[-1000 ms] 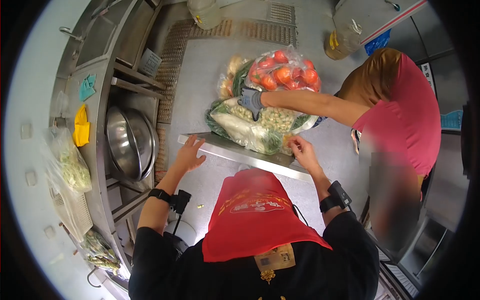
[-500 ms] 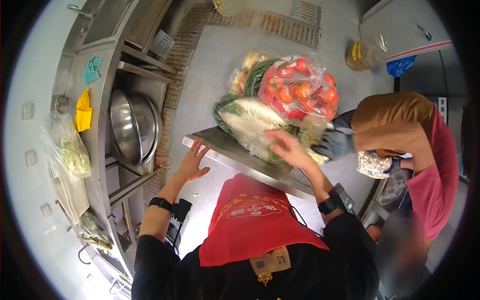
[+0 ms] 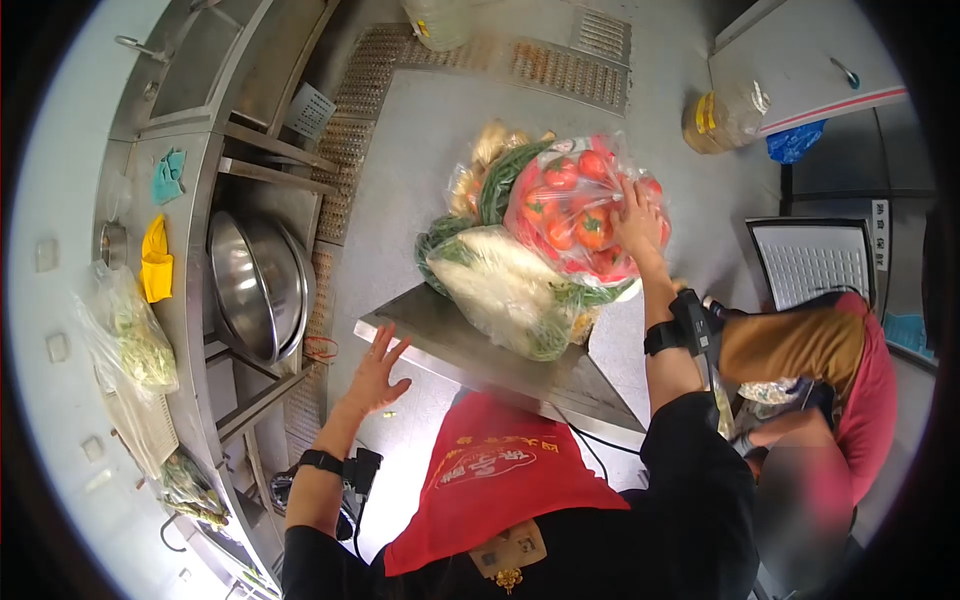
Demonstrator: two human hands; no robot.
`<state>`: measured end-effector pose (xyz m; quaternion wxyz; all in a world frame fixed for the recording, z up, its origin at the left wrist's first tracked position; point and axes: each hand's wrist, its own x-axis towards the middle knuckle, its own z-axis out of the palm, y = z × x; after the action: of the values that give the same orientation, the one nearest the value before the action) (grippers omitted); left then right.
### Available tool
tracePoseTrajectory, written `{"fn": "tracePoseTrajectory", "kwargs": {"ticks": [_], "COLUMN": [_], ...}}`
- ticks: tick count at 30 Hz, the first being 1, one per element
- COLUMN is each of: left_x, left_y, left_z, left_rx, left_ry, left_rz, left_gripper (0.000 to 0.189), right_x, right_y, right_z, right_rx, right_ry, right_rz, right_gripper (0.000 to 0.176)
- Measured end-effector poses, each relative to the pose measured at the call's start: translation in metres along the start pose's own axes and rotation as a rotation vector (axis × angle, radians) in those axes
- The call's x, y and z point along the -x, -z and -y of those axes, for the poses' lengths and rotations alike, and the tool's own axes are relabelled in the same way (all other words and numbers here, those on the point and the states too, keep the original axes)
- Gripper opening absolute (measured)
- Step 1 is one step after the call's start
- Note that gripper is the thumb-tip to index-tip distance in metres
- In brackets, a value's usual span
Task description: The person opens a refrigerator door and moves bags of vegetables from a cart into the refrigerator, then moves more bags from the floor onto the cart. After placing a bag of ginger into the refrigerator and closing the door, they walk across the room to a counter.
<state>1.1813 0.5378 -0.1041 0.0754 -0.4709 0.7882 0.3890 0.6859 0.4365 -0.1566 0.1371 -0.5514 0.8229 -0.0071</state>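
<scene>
My right hand (image 3: 638, 222) rests on the right side of a clear plastic bag of tomatoes (image 3: 560, 228), its fingers stretched over the plastic. My left hand (image 3: 374, 378) hangs open with spread fingers by the near left edge of the steel table (image 3: 425, 305), holding nothing. In front of the tomatoes lies a clear bag of long white vegetables with green leaves (image 3: 490, 275). Dark green vegetables (image 3: 510, 175) and a bag of yellowish-brown produce (image 3: 465, 190) are heaped behind it and to the left.
At the right, a co-worker (image 3: 790, 345) bends low beside the table. Steel bowls (image 3: 250, 285) stand on the left shelf, near a yellow cloth (image 3: 156, 260) and a bagged green vegetable (image 3: 145, 350). A plastic container (image 3: 722, 118) stands on the floor behind.
My right hand has moved from above the white vegetables to the tomato bag. The co-worker's gloved hand has left the table's right side, and the pale bagged produce there is gone.
</scene>
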Motion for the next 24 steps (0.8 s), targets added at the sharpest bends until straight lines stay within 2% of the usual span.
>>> {"fn": "tracePoseTrajectory", "kwargs": {"ticks": [1,4,7,10,11,13,15,18,21,24], "left_x": [0.001,0.001,0.002,-0.001,0.000,0.003,0.001,0.002,0.002,0.002], "left_y": [0.001,0.001,0.000,-0.001,-0.002,-0.003,-0.002,-0.002,0.001,0.000], "left_z": [-0.004,-0.007,-0.007,-0.008,-0.007,-0.008,-0.008,-0.007,-0.007,-0.005], "left_rx": [0.009,0.022,0.039,0.042,0.042,0.041,0.034,0.033,0.019,0.015], "left_ry": [0.012,0.037,0.043,0.035,0.038,0.040,0.035,-0.002,0.000,-0.018], "left_rz": [0.004,0.009,0.007,-0.013,-0.014,0.001,0.014,0.006,0.033,0.025], "left_gripper": [0.076,0.075,0.075,0.076,0.076,0.076,0.076,0.075,0.075,0.076], "right_x": [-0.004,-0.020,-0.029,-0.005,0.002,0.038,0.069,0.104,0.122,0.145], "right_y": [0.001,0.008,0.012,0.032,0.023,0.056,0.052,0.048,0.026,-0.017], "right_z": [0.000,0.006,0.005,0.023,0.020,0.049,0.053,0.051,0.052,0.062], "right_rx": [0.030,0.078,0.038,0.005,-0.279,-0.431,-0.473,-0.678,-0.787,-0.751], "right_ry": [0.046,0.008,-0.061,-0.074,-0.013,-0.012,0.031,-0.061,-0.098,-0.022], "right_rz": [-0.015,0.095,0.238,0.315,0.247,0.397,0.408,0.515,0.444,0.381], "right_gripper": [0.068,0.068,0.061,0.051,0.044,0.040,0.035,0.030,0.030,0.020]}}
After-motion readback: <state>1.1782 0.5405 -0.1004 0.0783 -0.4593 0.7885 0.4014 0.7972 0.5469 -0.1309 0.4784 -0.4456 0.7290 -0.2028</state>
